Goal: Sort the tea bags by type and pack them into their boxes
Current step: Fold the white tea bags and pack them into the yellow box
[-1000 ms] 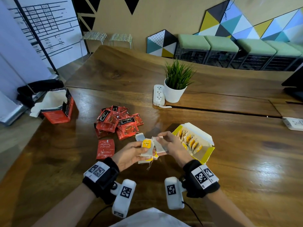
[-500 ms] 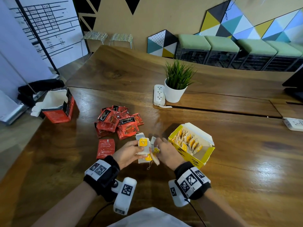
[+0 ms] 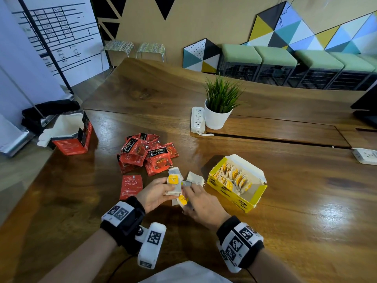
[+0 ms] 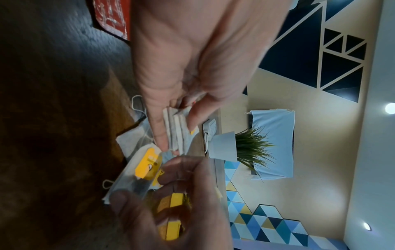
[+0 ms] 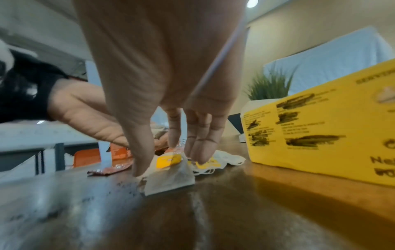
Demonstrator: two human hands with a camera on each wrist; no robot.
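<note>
My left hand [image 3: 172, 188] pinches a small stack of white tea bags [image 4: 176, 133], upright, the front one with a yellow tag [image 3: 173, 179]. Just below it my right hand [image 3: 186, 200] reaches down to the table, its thumb and fingers pinching a loose white tea bag [image 5: 171, 176] with a yellow tag [image 5: 169, 161]. More loose white bags [image 3: 195, 177] lie beside it. The open yellow box [image 3: 230, 196], with several tagged bags inside, stands right of my hands. A heap of red tea packets [image 3: 146, 154] lies to the left, and the open red box [image 3: 70, 145] stands at the far left edge.
One red packet [image 3: 130, 185] lies flat by my left wrist. A white potted plant [image 3: 217, 117] and a power strip [image 3: 197, 119] stand behind the work area. Another power strip [image 3: 366, 156] is at the right edge. The wooden table [image 3: 306, 201] stretches right.
My right hand has turned palm down and dropped from the stack in my left hand to a loose tea bag on the table. The left hand has hardly moved.
</note>
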